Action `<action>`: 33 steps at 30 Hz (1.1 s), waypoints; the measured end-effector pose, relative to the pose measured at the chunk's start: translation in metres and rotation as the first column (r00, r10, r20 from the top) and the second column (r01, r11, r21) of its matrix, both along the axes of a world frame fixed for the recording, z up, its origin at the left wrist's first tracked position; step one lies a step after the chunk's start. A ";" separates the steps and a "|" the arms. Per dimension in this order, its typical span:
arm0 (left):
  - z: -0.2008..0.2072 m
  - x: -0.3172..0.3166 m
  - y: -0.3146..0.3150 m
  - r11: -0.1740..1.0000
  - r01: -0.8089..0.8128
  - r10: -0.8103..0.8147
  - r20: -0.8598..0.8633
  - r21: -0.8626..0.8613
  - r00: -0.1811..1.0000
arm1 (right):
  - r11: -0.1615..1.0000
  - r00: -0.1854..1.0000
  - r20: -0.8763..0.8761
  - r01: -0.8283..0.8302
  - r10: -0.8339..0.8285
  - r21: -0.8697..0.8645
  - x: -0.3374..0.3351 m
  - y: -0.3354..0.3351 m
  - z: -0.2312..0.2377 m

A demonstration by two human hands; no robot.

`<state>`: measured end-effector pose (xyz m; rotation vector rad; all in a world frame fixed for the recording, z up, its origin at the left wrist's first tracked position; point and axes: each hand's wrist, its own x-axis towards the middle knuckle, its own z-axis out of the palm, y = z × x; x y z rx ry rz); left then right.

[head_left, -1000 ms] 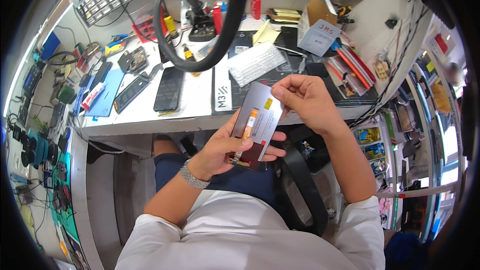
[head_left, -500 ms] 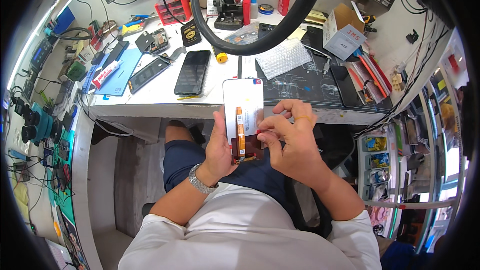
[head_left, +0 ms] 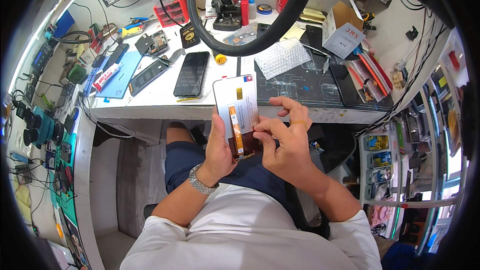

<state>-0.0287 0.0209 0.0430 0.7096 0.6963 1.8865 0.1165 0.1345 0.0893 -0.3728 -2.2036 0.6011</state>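
My left hand (head_left: 218, 146) grips a phone screen panel (head_left: 226, 91) along its left and lower side, with the thumb lying along the edge. The panel's back faces up, white above and dark brown below, tilted slightly left. An orange flex cable (head_left: 235, 130) runs down the middle of its lower half, and a small gold patch (head_left: 239, 93) shows above it. At the panel's right edge my right hand (head_left: 289, 137) is closed in a pinch of thumb and index finger, its other fingers curled loosely. Whatever lies between those fingertips is too small to make out.
Before me is a workbench with a dark phone (head_left: 191, 74), bubble wrap (head_left: 282, 59), a blue mat (head_left: 120, 77) and an open white box (head_left: 344, 35). A black ring (head_left: 255, 47) hangs over it. A teal microscope (head_left: 42, 126) stands at the left.
The panel has shifted a little left and tilted, and the gold patch shows more plainly. My right hand has moved slightly left with it; the red tab at its fingertips is out of sight.
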 end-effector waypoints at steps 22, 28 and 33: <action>-0.005 -0.006 0.007 0.989 -0.149 0.145 -0.197 -0.003 0.970 | 0.992 0.992 0.115 -0.034 0.048 -0.120 -0.002 -0.008 0.003; -0.001 -0.017 0.008 0.968 -0.248 0.229 -0.248 -0.048 0.941 | 0.967 0.974 0.173 -0.103 0.145 -0.232 0.008 -0.021 0.016; 0.024 -0.023 0.007 0.951 -0.300 0.287 -0.158 -0.069 0.945 | 0.973 0.969 0.203 -0.097 0.141 -0.212 0.012 -0.021 0.019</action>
